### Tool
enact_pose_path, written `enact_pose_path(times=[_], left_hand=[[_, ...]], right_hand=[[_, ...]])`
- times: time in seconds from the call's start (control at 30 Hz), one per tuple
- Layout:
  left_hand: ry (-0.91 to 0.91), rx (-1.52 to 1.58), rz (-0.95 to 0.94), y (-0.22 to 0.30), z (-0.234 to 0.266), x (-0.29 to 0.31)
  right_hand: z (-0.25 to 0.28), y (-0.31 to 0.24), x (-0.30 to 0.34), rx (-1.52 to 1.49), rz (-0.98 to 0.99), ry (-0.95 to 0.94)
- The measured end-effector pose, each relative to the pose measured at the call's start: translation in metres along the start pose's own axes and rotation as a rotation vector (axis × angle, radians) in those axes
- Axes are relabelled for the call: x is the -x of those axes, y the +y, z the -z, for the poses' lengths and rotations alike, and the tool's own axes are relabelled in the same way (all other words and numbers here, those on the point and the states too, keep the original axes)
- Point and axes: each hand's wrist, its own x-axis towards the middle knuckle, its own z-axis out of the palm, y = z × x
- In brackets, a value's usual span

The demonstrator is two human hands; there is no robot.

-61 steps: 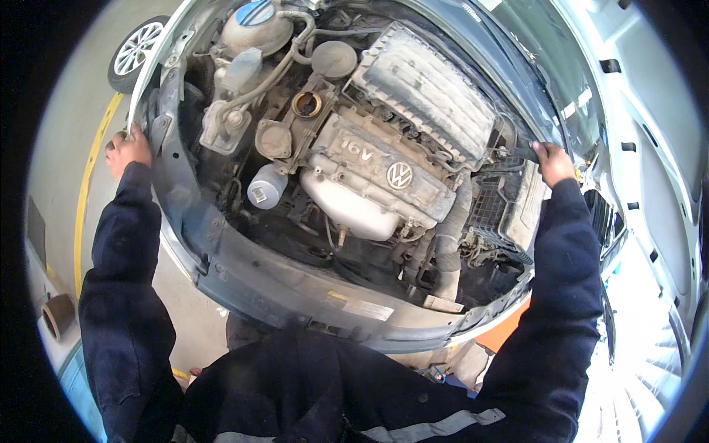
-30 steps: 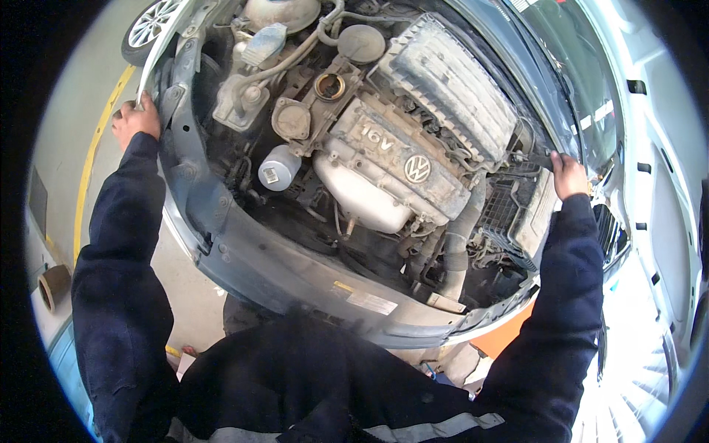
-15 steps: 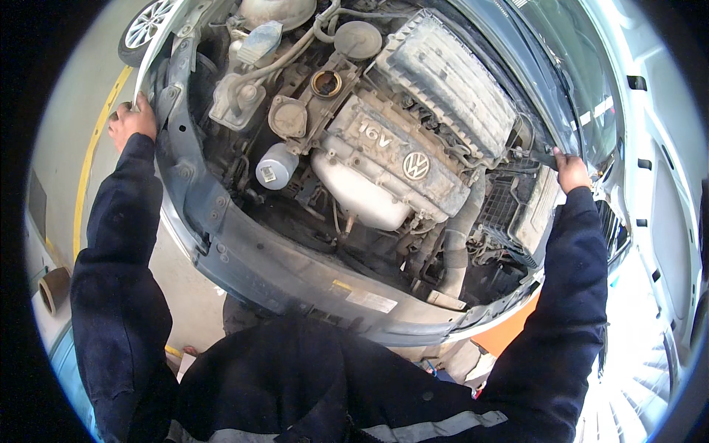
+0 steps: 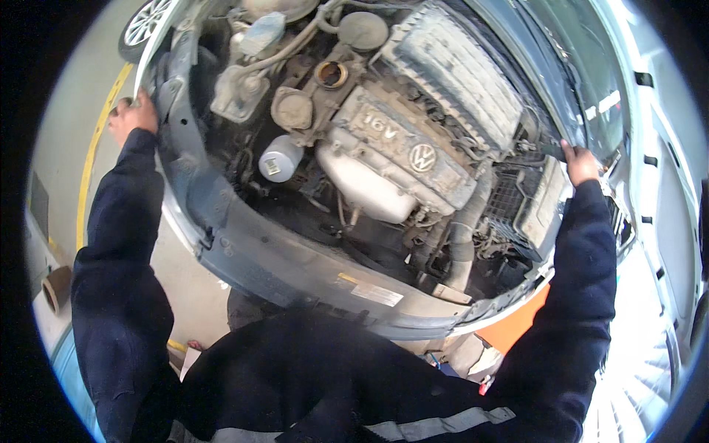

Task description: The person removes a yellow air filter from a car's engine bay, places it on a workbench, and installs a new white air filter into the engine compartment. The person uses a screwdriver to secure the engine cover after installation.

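An open car engine bay lies before me, with a dusty engine cover (image 4: 399, 144) at its middle. My left hand (image 4: 135, 118) is closed, with bent fingers hooked over the fender edge (image 4: 156, 48) at the left. At the bay's right side, my right hand (image 4: 582, 164) is closed beside a dark, bar-like piece (image 4: 550, 150); what its fingers hold is partly hidden. A round opening (image 4: 331, 74) with a brown inner rim shows in the engine top. Below it sits a white cylindrical oil filter (image 4: 281, 159).
A ribbed dark housing (image 4: 454, 77) lies behind the engine cover. The front crossmember (image 4: 295, 258) curves between my body and the engine. A loose car wheel (image 4: 145, 28) stands at the far left, past a yellow floor line (image 4: 94, 151). Something orange (image 4: 517, 321) shows below the bumper.
The view has shifted a little, so the engine appears slightly farther right. Both hands stay at the same places on the car.
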Motion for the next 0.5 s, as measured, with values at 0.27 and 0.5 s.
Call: enact_pose_path(times=[0.27, 0.5], left_hand=[[-0.006, -0.053, 0.021, -0.014, -0.009, -0.006], [0.005, -0.072, 0.007, -0.013, -0.004, -0.007]], right_hand=[[0.024, -0.028, 0.031, -0.058, 0.470, 0.101], [0.033, -0.047, 0.036, 0.102, 0.330, 0.005]])
